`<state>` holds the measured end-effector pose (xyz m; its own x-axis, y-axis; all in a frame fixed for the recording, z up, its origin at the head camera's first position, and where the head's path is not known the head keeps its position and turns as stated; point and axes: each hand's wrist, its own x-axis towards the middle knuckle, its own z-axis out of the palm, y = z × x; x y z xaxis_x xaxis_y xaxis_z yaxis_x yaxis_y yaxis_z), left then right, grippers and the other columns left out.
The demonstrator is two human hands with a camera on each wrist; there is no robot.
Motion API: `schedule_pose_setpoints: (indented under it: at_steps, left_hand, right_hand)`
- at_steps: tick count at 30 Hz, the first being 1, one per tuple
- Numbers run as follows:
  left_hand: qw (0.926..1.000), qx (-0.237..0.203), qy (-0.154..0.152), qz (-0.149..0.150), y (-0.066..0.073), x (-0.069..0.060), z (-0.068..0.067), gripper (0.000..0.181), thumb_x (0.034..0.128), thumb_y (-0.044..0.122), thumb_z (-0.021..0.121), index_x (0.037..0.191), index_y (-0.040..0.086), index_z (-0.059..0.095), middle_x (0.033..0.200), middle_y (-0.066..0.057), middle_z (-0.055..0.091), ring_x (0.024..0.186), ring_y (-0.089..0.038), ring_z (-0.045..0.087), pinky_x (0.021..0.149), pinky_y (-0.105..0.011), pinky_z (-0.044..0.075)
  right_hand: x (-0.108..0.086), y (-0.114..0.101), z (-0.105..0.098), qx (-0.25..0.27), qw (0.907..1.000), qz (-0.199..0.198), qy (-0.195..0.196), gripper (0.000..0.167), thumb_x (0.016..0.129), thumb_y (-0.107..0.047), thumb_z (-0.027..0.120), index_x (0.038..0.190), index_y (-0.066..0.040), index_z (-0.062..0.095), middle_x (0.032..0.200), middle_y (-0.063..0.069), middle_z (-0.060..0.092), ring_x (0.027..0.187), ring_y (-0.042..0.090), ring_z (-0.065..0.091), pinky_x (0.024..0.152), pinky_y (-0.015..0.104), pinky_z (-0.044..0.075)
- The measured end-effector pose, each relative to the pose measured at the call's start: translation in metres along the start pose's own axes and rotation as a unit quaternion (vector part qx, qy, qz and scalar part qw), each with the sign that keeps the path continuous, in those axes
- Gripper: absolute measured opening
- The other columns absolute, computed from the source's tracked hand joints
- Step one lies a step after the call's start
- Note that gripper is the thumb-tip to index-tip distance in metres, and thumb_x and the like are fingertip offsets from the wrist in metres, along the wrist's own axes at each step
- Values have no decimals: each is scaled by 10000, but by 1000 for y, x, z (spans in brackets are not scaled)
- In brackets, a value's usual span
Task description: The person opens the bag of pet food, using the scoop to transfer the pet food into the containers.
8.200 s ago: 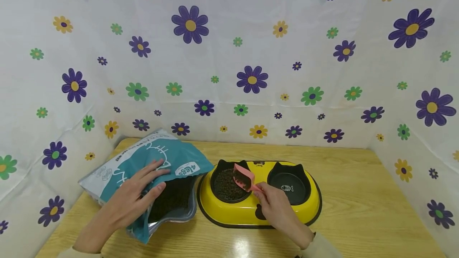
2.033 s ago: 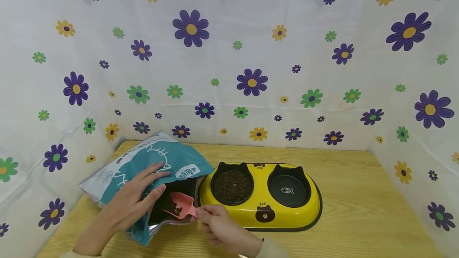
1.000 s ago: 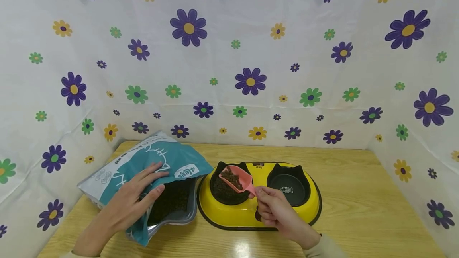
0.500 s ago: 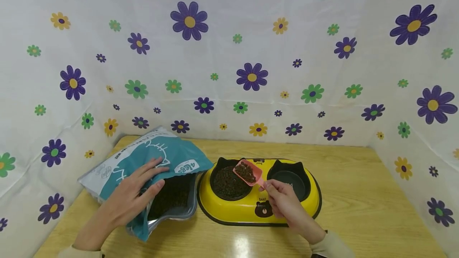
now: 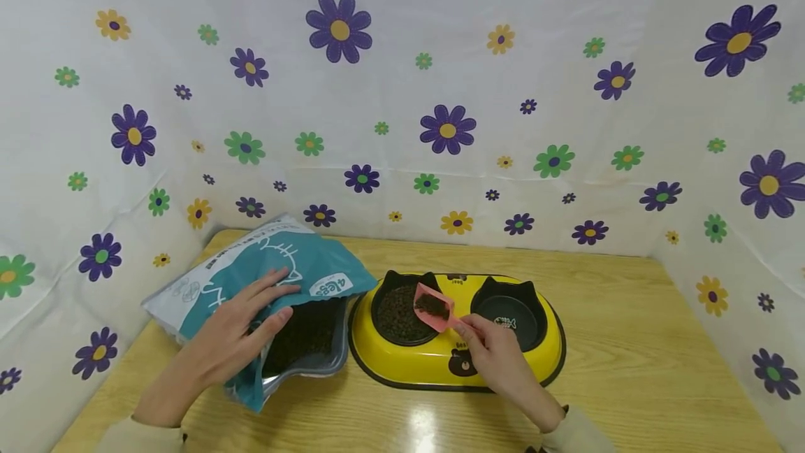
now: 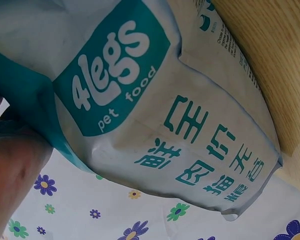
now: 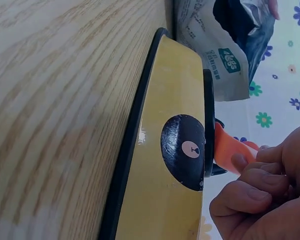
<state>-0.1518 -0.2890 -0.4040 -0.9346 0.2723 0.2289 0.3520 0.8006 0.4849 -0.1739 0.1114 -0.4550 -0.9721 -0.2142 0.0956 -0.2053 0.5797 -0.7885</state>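
My right hand pinches the handle of a small pink scoop. Brown kibble lies in the scoop, which is tilted above the right part of the left bowl of a yellow double pet feeder. That bowl holds a layer of the same kibble. In the right wrist view, the fingers are curled at the orange-looking scoop. My left hand rests with extended fingers on a teal and white pet food bag, at its open mouth. Dark kibble shows inside.
The feeder's right bowl is black, with a fish-bone print on its bare bottom. Both bowls have ear-shaped rims. Wooden tabletop extends right of the feeder. A flower-printed cloth walls off the back and sides.
Two seconds ago the scoop was in the bag's mouth; my right hand has carried it over the left bowl. Since half a second ago it has tilted further. My left hand stays on the bag.
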Motion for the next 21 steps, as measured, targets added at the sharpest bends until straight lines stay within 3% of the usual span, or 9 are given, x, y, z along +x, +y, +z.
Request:
schedule_pose_setpoints:
  at_steps: [10, 16, 21]
  left_hand:
    - [10000, 39, 9, 9, 0, 0, -1, 392, 1072, 362, 517, 1444, 258, 584, 1650, -76, 381, 1501, -452, 352, 1107, -728, 346]
    - [10000, 66, 12, 11, 1, 1, -1, 392, 1072, 365, 514, 1442, 255, 585, 1645, -83, 387, 1492, -458, 363, 1101, -729, 353]
    - [10000, 67, 9, 13, 0, 1, 0, 393, 1072, 365, 514, 1443, 257, 584, 1645, -83, 388, 1491, -459, 364, 1098, -733, 352]
  right_hand:
    - [-2, -1, 4, -705, 9936, -814, 333, 84, 1006, -119, 637, 973, -79, 703, 614, -114, 427, 505, -6, 364, 502, 172, 310]
    - [0, 0, 6, -1188, 9855, -1115, 477, 100, 994, -114, 654, 899, -84, 660, 628, -112, 431, 528, 5, 357, 515, 173, 330]
    - [-1, -2, 8, -1536, 9758, -1396, 695, 60, 982, -109, 671, 938, -76, 694, 657, -102, 478, 557, 12, 363, 526, 167, 359]
